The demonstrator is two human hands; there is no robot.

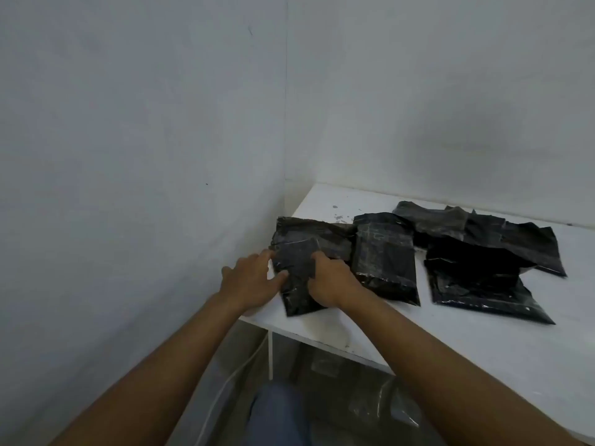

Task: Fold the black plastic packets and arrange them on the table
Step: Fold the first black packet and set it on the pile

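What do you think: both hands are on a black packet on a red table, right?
Not quite. The head view shows the table is white, not red. The left hand and the right hand are both on a black packet on it.

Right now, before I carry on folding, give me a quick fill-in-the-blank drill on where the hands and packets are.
1. The left hand and right hand are both on one packet at the ___ end of the table.
2. The untidy pile lies to the ___ of both hands.
3. Every packet in view is ___ in colour.
4. The table is ___ in colour.

Missing words: left; right; black; white.
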